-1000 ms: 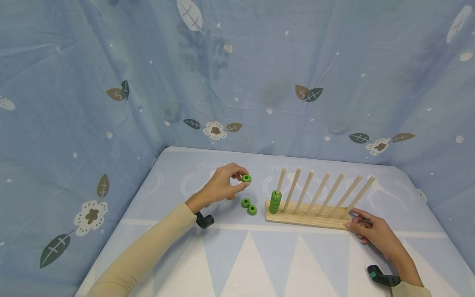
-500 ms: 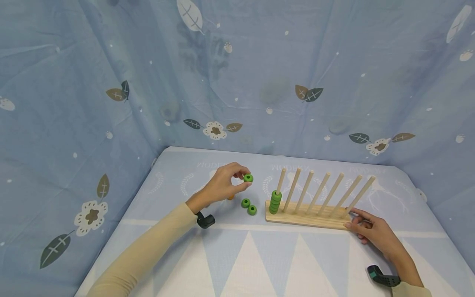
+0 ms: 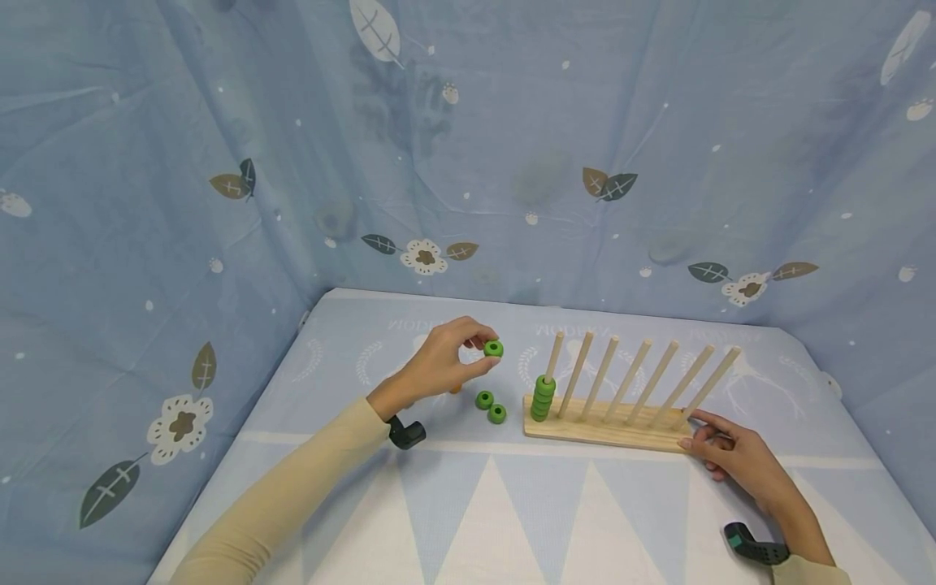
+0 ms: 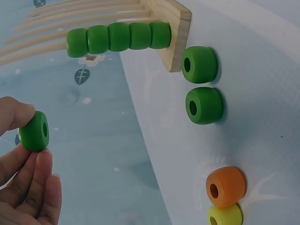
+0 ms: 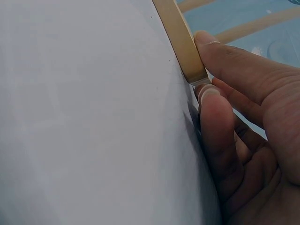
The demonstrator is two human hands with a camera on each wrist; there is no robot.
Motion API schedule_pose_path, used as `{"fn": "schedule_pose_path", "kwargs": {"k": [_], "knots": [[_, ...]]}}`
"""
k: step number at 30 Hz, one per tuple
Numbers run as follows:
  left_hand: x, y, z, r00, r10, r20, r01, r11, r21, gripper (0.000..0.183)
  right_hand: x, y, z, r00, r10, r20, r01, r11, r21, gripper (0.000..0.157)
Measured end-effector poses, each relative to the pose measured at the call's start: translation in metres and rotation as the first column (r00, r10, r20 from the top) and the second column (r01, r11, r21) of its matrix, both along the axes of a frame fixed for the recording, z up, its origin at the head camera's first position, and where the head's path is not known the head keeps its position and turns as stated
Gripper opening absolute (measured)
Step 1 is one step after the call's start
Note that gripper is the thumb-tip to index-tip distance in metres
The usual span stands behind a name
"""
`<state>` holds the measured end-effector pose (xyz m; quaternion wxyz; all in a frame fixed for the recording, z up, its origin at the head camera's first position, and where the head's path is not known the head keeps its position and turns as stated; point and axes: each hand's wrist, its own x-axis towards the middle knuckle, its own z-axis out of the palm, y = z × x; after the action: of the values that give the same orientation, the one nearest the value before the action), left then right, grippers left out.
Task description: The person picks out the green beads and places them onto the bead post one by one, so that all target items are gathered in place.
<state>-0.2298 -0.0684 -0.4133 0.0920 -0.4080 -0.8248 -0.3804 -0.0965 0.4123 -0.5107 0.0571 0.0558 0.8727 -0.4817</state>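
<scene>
My left hand [image 3: 446, 357] pinches a green bead [image 3: 493, 348] between thumb and fingertips, held above the table to the left of the pegs; its hole shows in the left wrist view [image 4: 33, 131]. The wooden peg rack [image 3: 614, 435] has a long flat base with several slanting pegs. Several green beads [image 4: 118, 37] are stacked on its leftmost peg, while the other pegs are bare. At the base's right end my right hand [image 3: 738, 459] grips the corner with thumb and fingers, seen close up in the right wrist view [image 5: 201, 70].
Two loose green beads [image 4: 204, 105] lie on the table [image 3: 468, 520] left of the rack. Farther left lie an orange bead [image 4: 226, 186] and a yellow bead [image 4: 225, 216], mostly hidden behind the left hand in the head view. A patterned blue cloth [image 3: 512, 146] hangs behind.
My left hand has moved slightly right and up with the green bead, toward the pegs. The right hand and the rack have stayed in place.
</scene>
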Motion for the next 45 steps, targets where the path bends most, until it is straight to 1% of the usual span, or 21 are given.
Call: {"fn": "schedule_pose_path", "kwargs": {"k": [9, 25, 36, 45], "knots": [[0.001, 0.002, 0.004, 1.000, -0.012, -0.019, 0.012, 1.000, 0.009, 0.027, 0.001, -0.001, 0.001, 1.000, -0.001, -0.011, 0.001, 1.000, 0.004, 0.076], [0.004, 0.007, 0.010, 0.999, -0.013, -0.037, 0.014, 0.999, 0.029, 0.026, 0.001, 0.000, 0.002, 1.000, 0.004, -0.028, -0.004, 1.000, -0.011, 0.074], [0.007, 0.012, 0.018, 0.998, -0.015, -0.058, 0.017, 0.999, 0.028, 0.026, 0.001, 0.000, 0.000, 1.000, 0.000, -0.017, -0.001, 1.000, -0.016, 0.075], [0.006, 0.015, 0.023, 0.995, -0.035, -0.091, 0.039, 0.998, 0.040, 0.029, 0.001, 0.000, 0.002, 1.000, 0.013, -0.002, -0.013, 1.000, -0.026, 0.076]]}}
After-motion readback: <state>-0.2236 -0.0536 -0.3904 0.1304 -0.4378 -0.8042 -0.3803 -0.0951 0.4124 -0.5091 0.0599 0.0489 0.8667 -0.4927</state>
